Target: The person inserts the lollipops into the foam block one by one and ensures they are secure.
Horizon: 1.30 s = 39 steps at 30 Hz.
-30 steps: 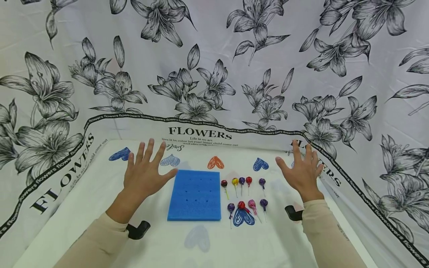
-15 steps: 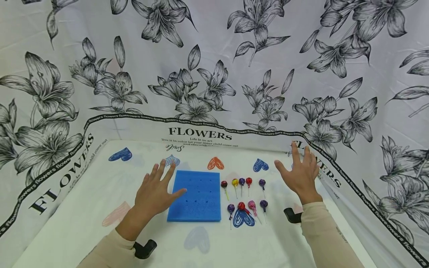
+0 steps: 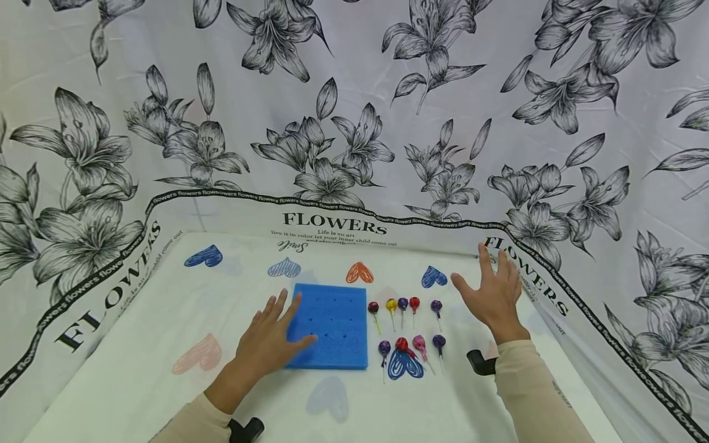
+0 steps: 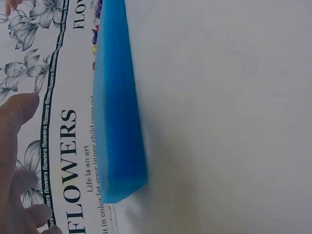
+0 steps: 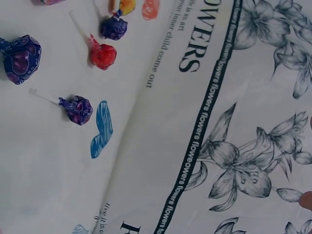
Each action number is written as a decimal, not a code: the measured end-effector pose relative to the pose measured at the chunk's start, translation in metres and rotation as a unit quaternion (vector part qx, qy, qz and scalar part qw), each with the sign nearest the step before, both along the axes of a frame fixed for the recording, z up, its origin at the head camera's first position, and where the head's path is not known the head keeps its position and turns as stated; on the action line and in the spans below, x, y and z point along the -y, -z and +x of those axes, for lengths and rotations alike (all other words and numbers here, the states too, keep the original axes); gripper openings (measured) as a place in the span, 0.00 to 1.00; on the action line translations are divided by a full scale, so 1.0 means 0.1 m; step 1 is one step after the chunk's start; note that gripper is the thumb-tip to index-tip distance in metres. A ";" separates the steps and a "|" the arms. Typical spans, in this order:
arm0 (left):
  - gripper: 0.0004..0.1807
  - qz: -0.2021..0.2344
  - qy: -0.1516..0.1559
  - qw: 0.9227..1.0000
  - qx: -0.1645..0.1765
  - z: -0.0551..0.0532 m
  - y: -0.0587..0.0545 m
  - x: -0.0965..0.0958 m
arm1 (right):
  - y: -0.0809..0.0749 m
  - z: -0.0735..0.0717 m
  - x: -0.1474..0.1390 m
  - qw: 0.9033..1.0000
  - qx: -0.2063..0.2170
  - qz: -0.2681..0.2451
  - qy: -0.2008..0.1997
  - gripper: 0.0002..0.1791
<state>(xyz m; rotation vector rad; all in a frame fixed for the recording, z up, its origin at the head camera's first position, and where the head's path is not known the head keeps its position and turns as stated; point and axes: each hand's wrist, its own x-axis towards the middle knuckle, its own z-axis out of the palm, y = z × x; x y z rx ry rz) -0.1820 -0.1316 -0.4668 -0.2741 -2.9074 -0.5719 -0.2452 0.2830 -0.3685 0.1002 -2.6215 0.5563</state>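
A blue foam block (image 3: 338,335) with several small holes in its top lies on the table. Over its left edge in the head view is my left hand (image 3: 271,341), fingers spread and holding nothing. The left wrist view shows the block's long side (image 4: 119,107), with my thumb (image 4: 19,109) off to the left. Right of the block lie two rows of wrapped lollipops, among them a yellow one (image 3: 391,305), a pink one (image 3: 420,344) and a purple one (image 3: 439,342). My right hand (image 3: 495,301), fingers spread, hovers right of them, holding nothing; the right wrist view catches just a fingertip (image 5: 306,200).
A white cloth (image 3: 266,409) printed with hearts covers the table. Behind it hangs a curtain (image 3: 354,74) with black lily drawings and a black lettered band (image 3: 260,198). Dark wrist-camera mounts (image 3: 480,363) stick out at the sleeves.
My left hand has come down and to the right, from beside the block to over its left edge. The right hand has shifted slightly. The lollipops and block stay in place.
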 end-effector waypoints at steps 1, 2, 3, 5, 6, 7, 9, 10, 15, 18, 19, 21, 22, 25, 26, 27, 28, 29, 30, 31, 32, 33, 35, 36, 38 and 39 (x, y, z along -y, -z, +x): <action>0.52 0.003 0.001 1.000 0.004 0.00 0.03 -0.01 | 0.01 0.00 0.00 1.000 0.003 -0.001 -0.001 0.49; 0.52 0.003 0.002 1.000 0.009 0.00 0.05 -0.01 | 0.02 -0.01 0.00 1.000 0.006 -0.003 -0.002 0.49; 0.52 0.008 0.005 1.000 0.015 0.00 0.08 -0.02 | 0.03 -0.01 0.00 1.000 0.010 -0.003 -0.002 0.49; 0.52 0.018 0.012 0.999 0.026 0.00 0.13 -0.02 | 0.05 -0.02 0.00 1.000 0.018 -0.006 -0.005 0.49; 0.52 0.025 0.016 0.999 0.032 0.00 0.15 -0.02 | 0.06 -0.02 0.00 1.000 0.022 -0.005 -0.006 0.49; 0.52 0.030 0.020 0.999 0.038 0.00 0.17 -0.02 | 0.06 -0.03 0.00 1.000 0.026 -0.006 -0.008 0.49; 0.51 0.041 0.025 0.998 0.051 0.00 0.21 -0.02 | 0.08 -0.04 0.01 0.999 0.035 -0.003 -0.010 0.50; 0.51 0.042 0.027 0.997 0.057 0.00 0.23 -0.02 | 0.08 -0.04 0.01 0.999 0.038 -0.004 -0.012 0.50; 0.50 0.035 0.036 0.996 0.080 0.00 0.28 0.00 | 0.11 -0.05 0.02 0.998 0.055 -0.002 -0.013 0.50; 0.49 0.029 0.039 0.995 0.092 0.01 0.29 0.00 | 0.12 -0.06 0.02 0.998 0.060 0.002 -0.012 0.50; 0.49 0.027 0.040 0.995 0.092 0.02 0.28 0.00 | 0.12 -0.06 0.02 0.998 0.059 0.003 -0.013 0.50; 0.49 0.028 0.037 0.994 0.095 0.02 0.28 0.00 | 0.12 -0.07 0.03 0.998 0.056 0.001 -0.014 0.50; 0.49 0.028 0.036 0.994 0.096 0.03 0.28 0.00 | 0.13 -0.08 0.02 0.998 0.055 -0.001 -0.015 0.49; 0.49 0.029 0.037 0.994 0.097 0.02 0.28 0.00 | 0.14 -0.10 0.03 0.998 0.052 -0.006 -0.021 0.48; 0.49 0.029 0.035 0.994 0.099 0.02 0.28 0.00 | 0.15 -0.11 0.02 0.998 0.054 -0.009 -0.024 0.47; 0.49 0.029 0.035 0.994 0.100 0.02 0.28 0.00 | 0.17 -0.13 0.02 0.998 0.056 -0.010 -0.027 0.46; 0.49 0.029 0.035 0.994 0.101 0.02 0.29 0.00 | 0.18 -0.14 0.01 0.998 0.061 -0.013 -0.031 0.45; 0.49 0.030 0.035 0.994 0.101 0.02 0.29 0.00 | 0.19 -0.16 0.01 0.997 0.066 -0.017 -0.035 0.45; 0.49 0.030 0.035 0.994 0.102 0.01 0.30 0.01 | 0.21 -0.17 0.01 0.996 0.073 -0.022 -0.039 0.44; 0.49 0.031 0.035 0.994 0.103 0.01 0.30 0.01 | 0.22 -0.19 0.00 0.995 0.080 -0.028 -0.043 0.44; 0.49 0.031 0.034 0.993 0.104 0.01 0.30 0.01 | 0.24 -0.20 0.00 0.995 0.087 -0.034 -0.048 0.43; 0.49 0.031 0.034 0.993 0.105 0.01 0.30 0.01 | 0.25 -0.21 0.00 0.994 0.091 -0.040 -0.052 0.43; 0.50 0.031 0.034 0.993 0.108 0.01 0.31 0.01 | 0.28 -0.24 -0.01 0.992 0.097 -0.055 -0.059 0.42; 0.50 0.031 0.034 0.993 0.110 0.01 0.31 0.01 | 0.30 -0.25 -0.02 0.991 0.099 -0.062 -0.061 0.41; 0.50 0.033 0.034 0.993 0.112 0.01 0.31 0.01 | 0.34 -0.28 -0.03 0.990 0.101 -0.076 -0.061 0.40; 0.50 0.033 0.034 0.993 0.112 0.01 0.30 0.01 | 0.37 -0.29 -0.04 0.989 0.105 -0.083 -0.060 0.39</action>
